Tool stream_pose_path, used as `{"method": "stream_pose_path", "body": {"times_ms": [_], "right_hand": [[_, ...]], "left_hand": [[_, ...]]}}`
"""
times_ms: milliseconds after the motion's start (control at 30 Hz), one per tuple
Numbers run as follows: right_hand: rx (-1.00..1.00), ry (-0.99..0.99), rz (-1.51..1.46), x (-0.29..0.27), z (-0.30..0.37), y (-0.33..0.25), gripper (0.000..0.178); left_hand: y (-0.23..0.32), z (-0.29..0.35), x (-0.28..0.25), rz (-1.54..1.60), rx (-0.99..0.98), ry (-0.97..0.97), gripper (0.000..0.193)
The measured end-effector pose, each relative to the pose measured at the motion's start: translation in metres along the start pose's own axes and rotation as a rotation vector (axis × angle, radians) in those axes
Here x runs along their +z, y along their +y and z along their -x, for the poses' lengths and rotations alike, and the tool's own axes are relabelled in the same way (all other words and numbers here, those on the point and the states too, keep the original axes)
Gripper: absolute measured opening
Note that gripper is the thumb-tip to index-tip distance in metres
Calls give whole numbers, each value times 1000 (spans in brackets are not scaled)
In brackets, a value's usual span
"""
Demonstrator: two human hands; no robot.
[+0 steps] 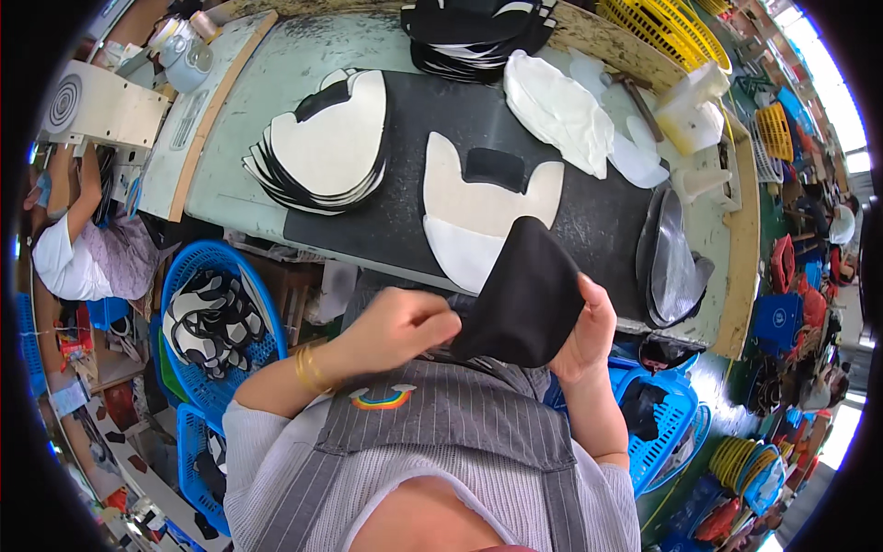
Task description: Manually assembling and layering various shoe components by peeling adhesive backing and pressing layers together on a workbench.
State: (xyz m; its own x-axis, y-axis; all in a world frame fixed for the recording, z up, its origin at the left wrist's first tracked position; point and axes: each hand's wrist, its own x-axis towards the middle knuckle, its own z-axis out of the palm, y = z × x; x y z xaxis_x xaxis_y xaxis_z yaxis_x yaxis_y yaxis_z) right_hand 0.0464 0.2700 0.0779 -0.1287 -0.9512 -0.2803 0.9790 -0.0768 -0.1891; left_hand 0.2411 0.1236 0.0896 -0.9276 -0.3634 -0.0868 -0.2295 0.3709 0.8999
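Note:
A smooth black curved piece of material (524,299), like a shoe-upper part, is held up in front of me over the table's near edge. My right hand (589,333) grips its right side, thumb on the near face. Close to its left edge is my left hand (405,324), fingers curled closed; what they hold, if anything, is hidden. Behind the black piece a white U-shaped cut piece (487,207) with a black patch lies flat on a dark mat (414,120). To its left sits a fanned stack of white, black-edged pieces (336,147).
Black pieces are stacked (474,37) at the back. A crumpled white sheet (561,110), a hammer (642,106) and a clear-wrapped dark bundle (676,253) lie rightward. Blue baskets (267,294) of pieces stand left and right below the table. A person (78,244) sits at far left.

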Motion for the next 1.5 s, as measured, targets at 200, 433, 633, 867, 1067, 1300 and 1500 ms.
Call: {"method": "stream_pose_path", "body": {"times_ms": [200,433,633,867,1067,1300,1500], "right_hand": [[54,137,-37,3,-14,7,49],[-410,459,1074,-31,-62,-20,22],[-437,477,1429,-53,-85,-23,19],[-530,521,1385,-55,-89,-22,16],[-413,551,1549,-54,-90,-26,24],[-590,495,1721,-49,-88,-31,24],[-323,637,1730,-32,-89,-46,50]], "left_hand": [[-28,-41,28,1632,-480,119,32],[-65,-89,-1,953,-160,525,17],[-80,-105,-15,348,-201,538,26],[-91,-115,-10,274,-116,636,29],[-88,-115,-12,-35,-105,647,40],[-60,-92,-6,-531,334,162,51],[-55,-68,8,-560,284,-72,75]]}}
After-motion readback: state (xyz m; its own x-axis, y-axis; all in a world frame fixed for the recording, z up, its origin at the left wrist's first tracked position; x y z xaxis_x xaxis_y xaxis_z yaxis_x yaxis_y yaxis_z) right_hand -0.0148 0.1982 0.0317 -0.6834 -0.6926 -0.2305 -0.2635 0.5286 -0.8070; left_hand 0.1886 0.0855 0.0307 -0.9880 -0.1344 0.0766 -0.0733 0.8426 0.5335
